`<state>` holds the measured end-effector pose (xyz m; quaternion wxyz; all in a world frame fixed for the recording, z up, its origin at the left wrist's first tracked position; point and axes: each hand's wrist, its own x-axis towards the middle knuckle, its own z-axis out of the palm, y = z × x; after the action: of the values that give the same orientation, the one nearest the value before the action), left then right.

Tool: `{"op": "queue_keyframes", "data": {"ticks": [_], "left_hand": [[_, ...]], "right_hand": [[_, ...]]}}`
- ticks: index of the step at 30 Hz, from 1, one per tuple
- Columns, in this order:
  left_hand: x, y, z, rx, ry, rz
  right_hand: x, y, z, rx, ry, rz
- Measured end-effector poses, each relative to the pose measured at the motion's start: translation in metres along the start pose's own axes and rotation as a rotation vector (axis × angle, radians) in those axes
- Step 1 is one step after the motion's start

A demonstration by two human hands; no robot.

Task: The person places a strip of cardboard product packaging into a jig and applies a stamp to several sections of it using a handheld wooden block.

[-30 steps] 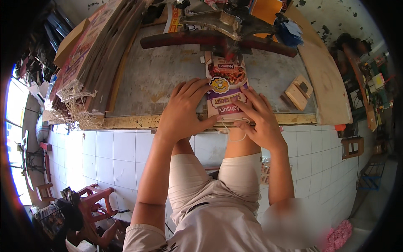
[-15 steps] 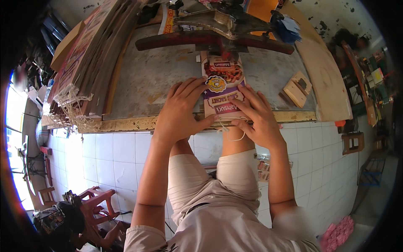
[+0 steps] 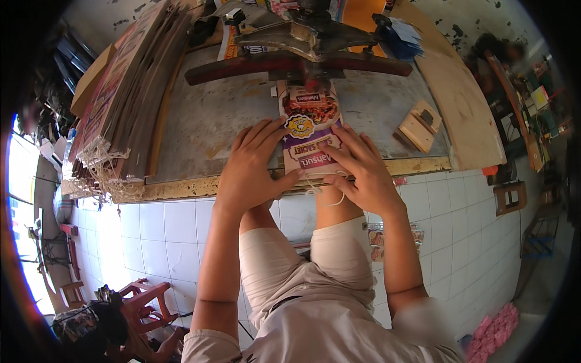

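Observation:
A long printed card (image 3: 311,136), purple and cream with a food picture and a round yellow badge, lies on the grey worktop. Its far end is close to or under the middle of a dark metal press head (image 3: 311,51); I cannot tell whether they touch. A white string loop (image 3: 330,189) hangs from the card's near end over the table edge. My left hand (image 3: 251,163) is laid flat along the card's left edge, fingers stretched. Resting on the card's right side is my right hand (image 3: 363,169), fingers spread and thumb by the string.
Brown printed boards with strings (image 3: 127,103) stand stacked at the left. A wooden block (image 3: 419,126) sits to the right, near a wooden board (image 3: 463,115) along the table's side. Below are white floor tiles, a red stool (image 3: 145,302) and printed sheets (image 3: 376,242).
The whole table scene has shifted a little left and down in view. Both hands keep about the same places on the card.

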<state>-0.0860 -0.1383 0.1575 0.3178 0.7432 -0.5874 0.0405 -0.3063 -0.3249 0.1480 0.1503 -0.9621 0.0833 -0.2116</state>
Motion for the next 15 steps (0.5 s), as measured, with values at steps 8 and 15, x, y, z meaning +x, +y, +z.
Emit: {"op": "queue_keyframes", "data": {"ticks": [8,15], "left_hand": [[0.0035,0.0009,-0.0027,-0.005,-0.004,-0.001],[0.0067,0.0006,-0.0040,-0.020,-0.007,-0.011]], "right_hand": [[0.0033,0.0018,-0.0021,0.013,0.000,-0.002],[0.0055,0.0026,-0.0048,-0.003,-0.025,-0.014]]}}
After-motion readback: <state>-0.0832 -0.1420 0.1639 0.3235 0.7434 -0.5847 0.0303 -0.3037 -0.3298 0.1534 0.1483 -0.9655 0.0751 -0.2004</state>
